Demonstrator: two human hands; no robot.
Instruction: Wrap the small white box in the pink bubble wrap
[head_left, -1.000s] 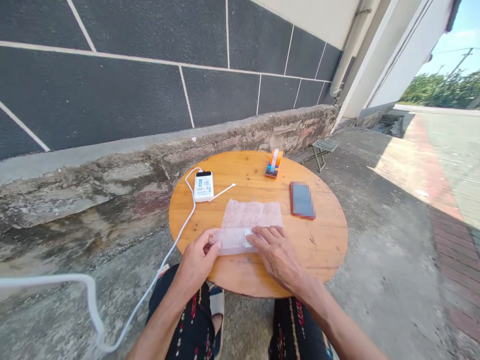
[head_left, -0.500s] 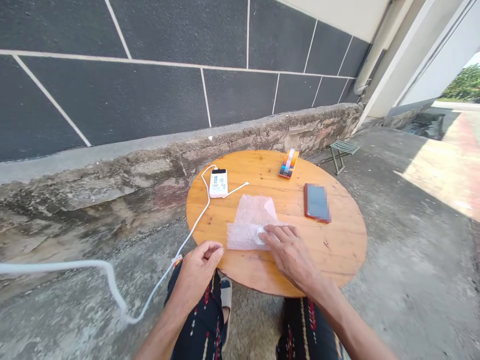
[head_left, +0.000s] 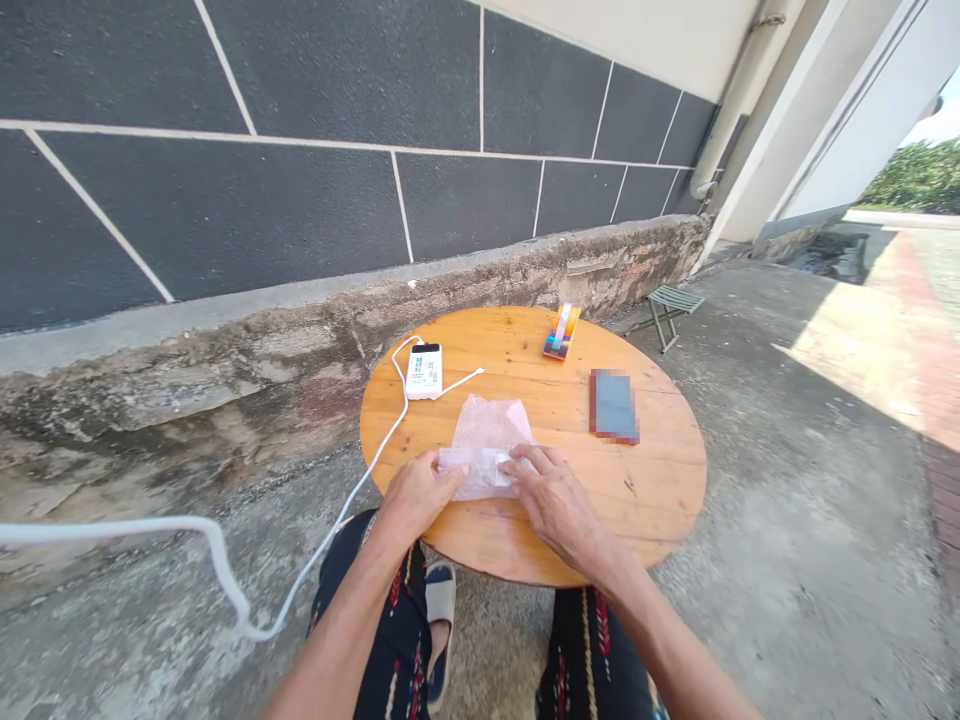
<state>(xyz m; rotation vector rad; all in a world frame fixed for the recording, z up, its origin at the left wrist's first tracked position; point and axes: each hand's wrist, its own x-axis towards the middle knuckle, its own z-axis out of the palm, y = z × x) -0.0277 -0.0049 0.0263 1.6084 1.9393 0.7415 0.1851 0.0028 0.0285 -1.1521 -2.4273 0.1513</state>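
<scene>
A sheet of pinkish translucent bubble wrap (head_left: 491,422) lies near the front of the round wooden table (head_left: 664,480), its near part folded over into a band. My left hand (head_left: 417,498) pinches the left end of that band between thumb and fingers. At the other end, my right hand (head_left: 553,500) has its bent fingers pressed on the wrap, beside a small white object (head_left: 501,466). What this object is, I cannot make out; the fingers and the film partly cover it.
Behind the wrap lies a white power bank (head_left: 425,375) with a white cable (head_left: 379,455) that runs off the table's left side. An orange tape dispenser (head_left: 562,333) sits at the back, a blurred phone (head_left: 613,407) to the right. A folding stool (head_left: 673,300) stands beyond, near the wall (head_left: 300,210).
My left hand has moved right from the table's edge and taken hold of the wrap's left end. My right hand stays at the white object. The view has shifted slightly.
</scene>
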